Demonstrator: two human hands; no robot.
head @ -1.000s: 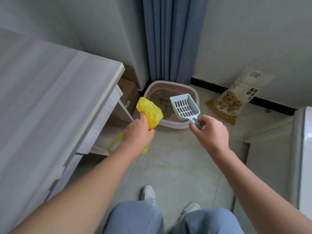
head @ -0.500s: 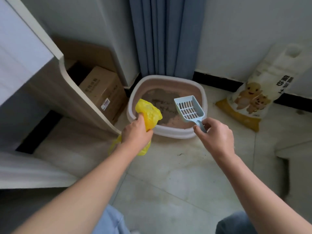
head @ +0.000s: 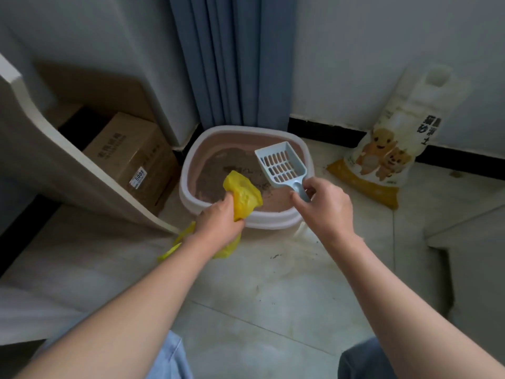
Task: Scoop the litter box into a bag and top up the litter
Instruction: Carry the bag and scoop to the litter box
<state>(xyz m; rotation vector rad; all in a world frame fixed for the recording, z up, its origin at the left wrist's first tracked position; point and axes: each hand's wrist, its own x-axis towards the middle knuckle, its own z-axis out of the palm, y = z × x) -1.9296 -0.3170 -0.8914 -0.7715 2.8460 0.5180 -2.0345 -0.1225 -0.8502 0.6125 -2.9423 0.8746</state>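
A pink litter box (head: pixel 273 222) with a white rim sits on the floor against the blue curtain, with grey-brown litter (head: pixel 218 173) inside. My left hand (head: pixel 218 222) grips a crumpled yellow plastic bag (head: pixel 244 195) just over the box's near rim; part of the bag hangs below my hand. My right hand (head: pixel 325 206) holds the handle of a pale blue slotted scoop (head: pixel 281 165), whose empty head hovers above the right side of the box. A white and yellow litter bag (head: pixel 388 149) leans upright against the wall to the right.
A cardboard box (head: pixel 131 160) sits under a light wooden table (head: pixel 54 160) at the left. The blue curtain (head: pixel 226 58) hangs behind the litter box. The tiled floor (head: pixel 273 291) in front carries a few dark crumbs. My knees show at the bottom edge.
The camera has dropped lower and closer to the litter box. Both hands have moved forward over its near rim, still holding the bag and the scoop.
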